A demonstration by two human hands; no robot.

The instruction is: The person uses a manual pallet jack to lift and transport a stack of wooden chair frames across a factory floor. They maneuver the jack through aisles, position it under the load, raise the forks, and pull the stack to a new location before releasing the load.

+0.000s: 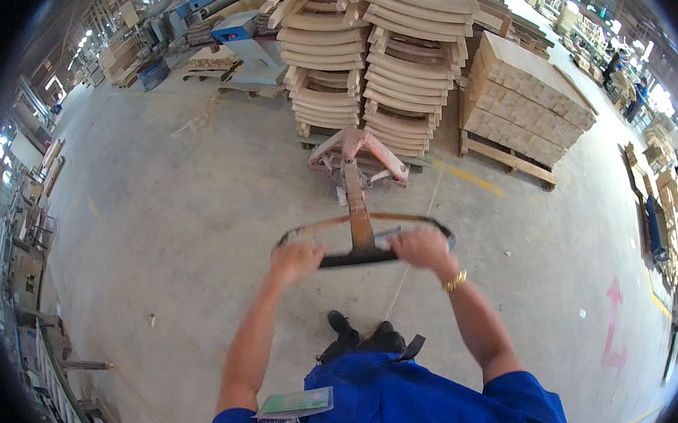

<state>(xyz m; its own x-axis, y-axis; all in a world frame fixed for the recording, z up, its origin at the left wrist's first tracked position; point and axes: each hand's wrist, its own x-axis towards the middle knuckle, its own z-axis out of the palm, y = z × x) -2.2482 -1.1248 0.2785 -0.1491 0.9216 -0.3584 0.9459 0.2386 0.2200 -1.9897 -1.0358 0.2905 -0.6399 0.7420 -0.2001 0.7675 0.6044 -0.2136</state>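
1. The left hand [296, 263] and right hand [423, 247] are gripping opposite sides of the looped handle [361, 258], fingers wrapping it
2. The pallet jack [354, 146] is standing ahead, just before 2 stacks of curved wooden parts [323, 45]; its forks are not showing
3. Steering the jack is seemingly the step in hand; the next move is probably calling for even 2-handed force

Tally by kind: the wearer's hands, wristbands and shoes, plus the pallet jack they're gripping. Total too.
Hands: 2, left hand and right hand
Gold wristband: 1
Black shoes: 2
Pallet jack, handle included: 1
Total: 6
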